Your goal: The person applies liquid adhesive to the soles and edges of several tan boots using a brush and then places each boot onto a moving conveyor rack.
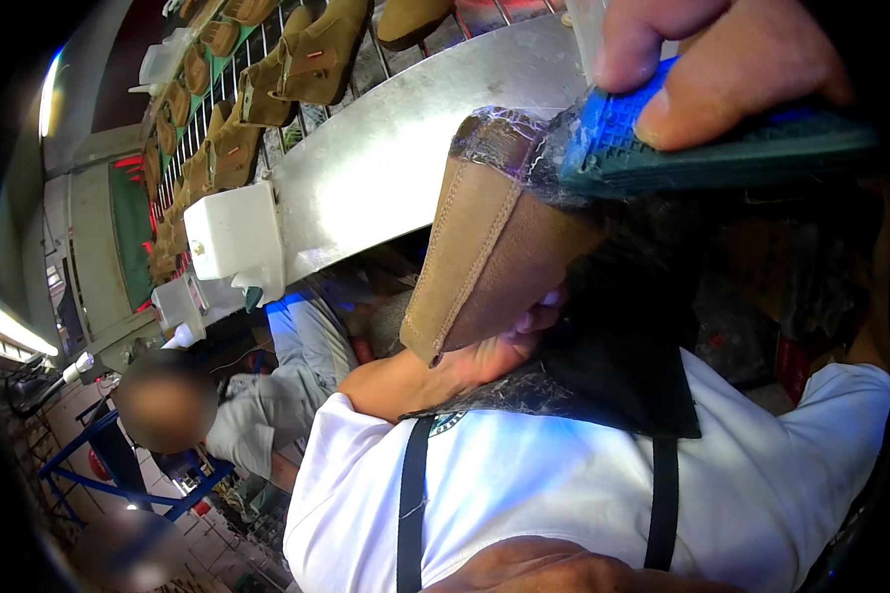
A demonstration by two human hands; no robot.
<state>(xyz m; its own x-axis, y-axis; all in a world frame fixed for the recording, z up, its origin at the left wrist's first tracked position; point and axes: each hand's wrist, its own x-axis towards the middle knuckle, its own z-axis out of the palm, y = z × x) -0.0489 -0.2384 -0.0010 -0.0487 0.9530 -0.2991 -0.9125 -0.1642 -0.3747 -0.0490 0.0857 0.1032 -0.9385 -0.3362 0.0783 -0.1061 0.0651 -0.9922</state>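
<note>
Shoe factory line up top: tan boots (307,54) ride a wire rack in the upper left. Frame centre, left hand (485,356) cups a tan boot (485,257) from below. Right hand (722,59), upper right, has its fingers (702,109) clamped on a blue sole (702,148) touching the boot's bottom.

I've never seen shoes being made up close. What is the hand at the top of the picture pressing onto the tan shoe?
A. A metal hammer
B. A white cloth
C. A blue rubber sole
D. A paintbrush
C: the right hand presses a blue rubber sole with a patterned tread against the tan shoe.
</note>
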